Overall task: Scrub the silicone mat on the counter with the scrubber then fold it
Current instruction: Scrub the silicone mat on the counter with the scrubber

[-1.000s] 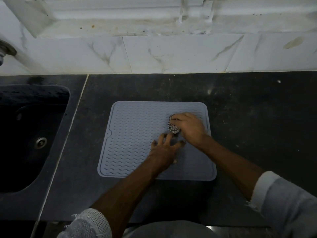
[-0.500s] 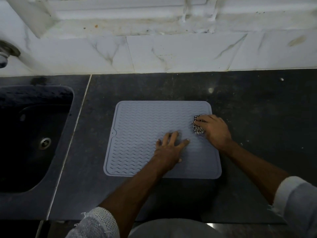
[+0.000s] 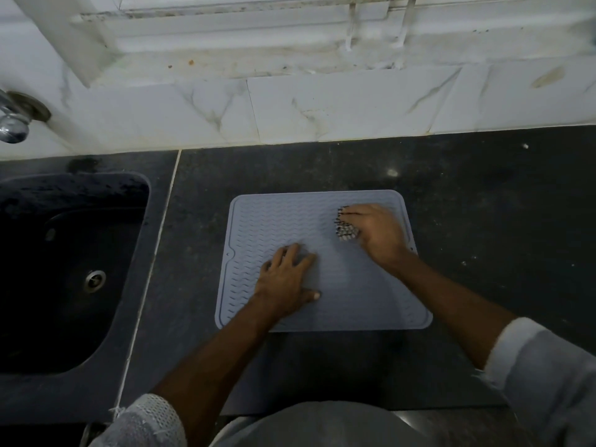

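Observation:
A grey silicone mat with a wavy ribbed surface lies flat on the dark counter. My left hand presses flat on the mat's lower middle, fingers spread, holding nothing. My right hand is on the mat's upper right part, closed around a black-and-white patterned scrubber that touches the mat. Most of the scrubber is hidden under my fingers.
A dark sink with a metal drain sits to the left of the mat. A chrome tap juts from the marble-tiled wall at upper left. Bare dark counter lies right of the mat.
My right hand slid the scrubber right to the mat's edge, then back left and slightly farther up the mat. My left hand shifted left on the mat and stays pressed flat.

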A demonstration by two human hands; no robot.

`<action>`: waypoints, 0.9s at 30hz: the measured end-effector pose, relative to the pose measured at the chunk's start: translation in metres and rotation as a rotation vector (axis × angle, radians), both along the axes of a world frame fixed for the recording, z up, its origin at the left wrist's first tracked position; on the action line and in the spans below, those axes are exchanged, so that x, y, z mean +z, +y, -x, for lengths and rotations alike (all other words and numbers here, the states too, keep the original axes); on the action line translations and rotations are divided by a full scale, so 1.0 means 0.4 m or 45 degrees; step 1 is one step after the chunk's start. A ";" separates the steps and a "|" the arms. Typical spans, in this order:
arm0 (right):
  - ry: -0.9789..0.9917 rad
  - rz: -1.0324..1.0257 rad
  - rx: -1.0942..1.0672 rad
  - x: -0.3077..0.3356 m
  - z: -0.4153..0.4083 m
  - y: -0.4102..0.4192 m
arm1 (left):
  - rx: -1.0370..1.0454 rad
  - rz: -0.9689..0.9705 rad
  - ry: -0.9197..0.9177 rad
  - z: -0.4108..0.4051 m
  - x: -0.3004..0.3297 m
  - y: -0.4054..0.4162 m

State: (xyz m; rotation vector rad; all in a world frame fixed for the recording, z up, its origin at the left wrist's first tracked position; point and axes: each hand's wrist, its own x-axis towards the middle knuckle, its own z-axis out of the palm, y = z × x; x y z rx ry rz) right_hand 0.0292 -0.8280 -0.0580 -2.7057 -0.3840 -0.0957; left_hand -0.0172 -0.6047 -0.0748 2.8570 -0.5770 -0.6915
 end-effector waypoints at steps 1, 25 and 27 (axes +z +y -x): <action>0.017 0.053 0.049 -0.003 -0.006 0.032 | -0.007 -0.010 0.010 0.002 -0.003 0.003; 0.158 0.347 0.216 -0.043 -0.022 0.079 | -0.003 -0.002 0.044 -0.001 -0.039 0.004; 0.153 0.305 0.125 -0.043 0.002 0.002 | 0.000 0.015 0.055 -0.001 -0.038 0.007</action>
